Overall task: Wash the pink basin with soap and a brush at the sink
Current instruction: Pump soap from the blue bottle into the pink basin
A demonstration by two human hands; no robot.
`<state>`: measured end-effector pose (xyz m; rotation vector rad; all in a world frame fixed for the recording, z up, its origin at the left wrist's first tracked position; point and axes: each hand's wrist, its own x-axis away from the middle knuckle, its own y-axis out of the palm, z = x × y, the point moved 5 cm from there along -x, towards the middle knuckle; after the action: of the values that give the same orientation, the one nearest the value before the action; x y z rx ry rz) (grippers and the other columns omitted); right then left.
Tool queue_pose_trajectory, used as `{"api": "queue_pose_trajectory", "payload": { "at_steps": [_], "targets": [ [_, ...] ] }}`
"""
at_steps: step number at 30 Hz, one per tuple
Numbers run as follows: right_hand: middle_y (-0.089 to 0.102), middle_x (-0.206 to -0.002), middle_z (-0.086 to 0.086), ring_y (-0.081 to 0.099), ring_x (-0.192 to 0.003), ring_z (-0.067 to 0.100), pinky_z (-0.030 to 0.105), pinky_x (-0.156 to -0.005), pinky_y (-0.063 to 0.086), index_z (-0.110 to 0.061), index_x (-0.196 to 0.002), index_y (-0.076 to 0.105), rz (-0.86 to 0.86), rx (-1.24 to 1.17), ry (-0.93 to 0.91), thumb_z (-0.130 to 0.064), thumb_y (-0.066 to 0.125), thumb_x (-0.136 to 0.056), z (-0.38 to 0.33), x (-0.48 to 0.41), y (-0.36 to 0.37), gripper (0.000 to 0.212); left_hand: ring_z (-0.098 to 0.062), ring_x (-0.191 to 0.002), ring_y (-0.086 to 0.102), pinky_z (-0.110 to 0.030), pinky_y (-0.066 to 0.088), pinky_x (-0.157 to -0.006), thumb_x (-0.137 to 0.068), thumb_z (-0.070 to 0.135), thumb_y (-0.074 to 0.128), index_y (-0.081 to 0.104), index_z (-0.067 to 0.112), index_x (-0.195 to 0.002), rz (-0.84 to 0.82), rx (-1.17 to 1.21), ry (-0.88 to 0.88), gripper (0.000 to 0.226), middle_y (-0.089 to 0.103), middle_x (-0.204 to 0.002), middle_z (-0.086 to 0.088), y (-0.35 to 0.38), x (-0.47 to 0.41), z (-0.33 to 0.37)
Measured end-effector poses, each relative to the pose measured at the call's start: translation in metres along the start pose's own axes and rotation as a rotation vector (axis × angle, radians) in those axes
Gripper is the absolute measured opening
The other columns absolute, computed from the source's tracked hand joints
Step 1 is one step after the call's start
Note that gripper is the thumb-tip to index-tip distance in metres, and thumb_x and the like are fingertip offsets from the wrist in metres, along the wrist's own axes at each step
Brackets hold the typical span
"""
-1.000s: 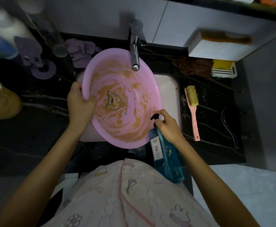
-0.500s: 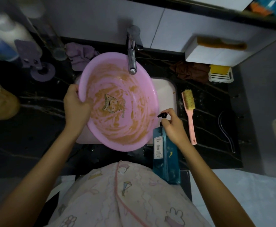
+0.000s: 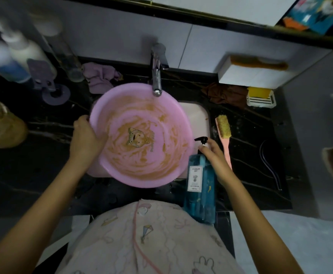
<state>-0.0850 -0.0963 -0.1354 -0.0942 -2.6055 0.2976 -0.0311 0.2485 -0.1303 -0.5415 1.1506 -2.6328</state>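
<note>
head cam: pink basin sits tilted over the white sink, far rim right under the faucet spout. inside is smeared with orange-brown grime, cartoon animal print in the middle of the bottom. left hand grips the basin's left rim, fingers curled over the edge into the bowl. right hand is at the top of the blue soap pump bottle, thumb and fingers closed round the neck just below the black pump head. bottle stands on the dark tabletop just beside the basin's right rim. pink scrub brush with yellow bristles lies flat on the tabletop right of the sink, untouched, near the right hand. purple cloth behind the basin on the left, brown cloth behind on the right.
</note>
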Motion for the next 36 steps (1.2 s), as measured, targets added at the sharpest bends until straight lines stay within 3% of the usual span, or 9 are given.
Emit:
{"api": "queue_pose_trajectory", "payload": {
  "at_steps": [3,5,9,13,17,22,27,31,36],
  "targets": [
    [0.052,-0.112,-0.016,0.059,-0.097,-0.012,0.007,-0.074,0.047,-0.020,-0.135,0.037,-0.026,0.009,-0.033,-0.030,0.059,-0.091,0.004,0.005,-0.007,0.050,-0.036,-0.143,0.000,-0.049,0.003,-0.114,-0.074,0.049,0.070,-0.001,0.011,-0.149,-0.220,-0.462,0.118,0.110,-0.002,-0.154,-0.021,0.019,0.009,-0.016],
    [0.046,-0.133,-0.006,0.050,-0.122,0.008,0.023,-0.097,0.046,-0.025,-0.142,0.029,-0.095,0.074,-0.017,-0.055,0.072,-0.071,0.012,0.009,-0.012,0.089,-0.027,-0.143,-0.015,-0.041,-0.017,-0.112,-0.065,0.062,0.061,0.001,0.022,-0.150,-0.438,-0.617,0.442,0.112,-0.009,-0.156,-0.014,0.042,0.028,-0.022],
    [0.031,-0.148,-0.001,0.043,-0.129,0.019,0.045,-0.106,0.041,-0.039,-0.144,0.020,-0.196,0.070,0.009,-0.053,0.080,-0.056,0.022,0.017,-0.015,0.108,-0.023,-0.128,0.031,-0.039,0.014,-0.108,-0.045,0.029,0.081,0.046,0.023,-0.128,-0.587,-0.698,1.070,0.090,0.044,-0.135,-0.007,0.075,0.076,-0.019],
    [0.045,-0.135,0.003,0.055,-0.110,0.013,0.023,-0.083,0.052,-0.033,-0.142,0.025,-0.111,-0.011,-0.066,-0.032,0.068,-0.068,0.028,0.028,-0.017,0.086,-0.022,-0.081,0.062,-0.029,0.031,-0.078,-0.059,0.012,0.056,0.052,0.021,-0.104,-0.435,-0.687,1.236,0.047,0.065,-0.094,-0.002,0.092,0.098,-0.005],
    [0.056,-0.112,0.001,0.059,-0.088,0.011,0.014,-0.065,0.048,-0.029,-0.136,0.035,0.071,-0.043,-0.180,-0.030,0.064,-0.065,0.023,0.038,-0.026,0.076,-0.021,-0.062,0.062,-0.027,0.044,-0.054,-0.064,0.021,0.058,0.057,0.017,-0.085,-0.287,-0.584,1.338,0.021,0.064,-0.075,-0.002,0.082,0.106,0.010],
    [0.053,-0.112,-0.012,0.057,-0.090,-0.010,0.011,-0.076,0.046,-0.016,-0.132,0.040,0.286,-0.030,-0.391,-0.020,0.060,-0.072,-0.024,0.054,-0.058,0.064,-0.026,-0.067,0.060,-0.028,0.047,-0.051,-0.075,0.012,0.046,0.065,0.006,-0.082,-0.037,-0.200,1.229,0.021,0.064,-0.075,-0.010,0.031,0.106,0.044],
    [0.054,-0.115,-0.019,0.058,-0.101,-0.003,0.019,-0.089,0.047,-0.008,-0.134,0.036,0.476,0.127,-0.716,0.002,0.062,-0.079,-0.095,0.073,-0.086,0.062,-0.021,-0.074,0.048,-0.029,0.033,-0.062,-0.073,0.012,0.041,0.065,-0.001,-0.078,0.183,-0.009,1.062,0.027,0.060,-0.073,-0.014,-0.014,0.092,0.074],
    [0.052,-0.114,-0.007,0.057,-0.097,-0.001,0.027,-0.089,0.049,-0.008,-0.134,0.035,0.588,0.159,-0.848,0.001,0.062,-0.080,-0.127,0.079,-0.096,0.061,0.002,-0.062,0.043,-0.018,0.031,-0.056,-0.082,0.016,0.038,0.049,0.019,-0.067,0.228,0.340,0.866,0.019,0.049,-0.067,0.015,-0.036,0.080,0.077],
    [0.043,-0.106,-0.017,0.048,-0.090,-0.023,0.000,-0.079,0.036,0.018,-0.124,0.034,0.790,0.212,-1.063,0.019,0.060,-0.073,-0.152,0.097,-0.098,0.057,0.012,-0.053,0.040,-0.008,0.032,-0.052,-0.097,0.021,0.047,0.048,0.027,-0.069,0.173,0.754,0.489,0.028,0.052,-0.055,0.027,-0.033,0.051,0.054]
  ]
}}
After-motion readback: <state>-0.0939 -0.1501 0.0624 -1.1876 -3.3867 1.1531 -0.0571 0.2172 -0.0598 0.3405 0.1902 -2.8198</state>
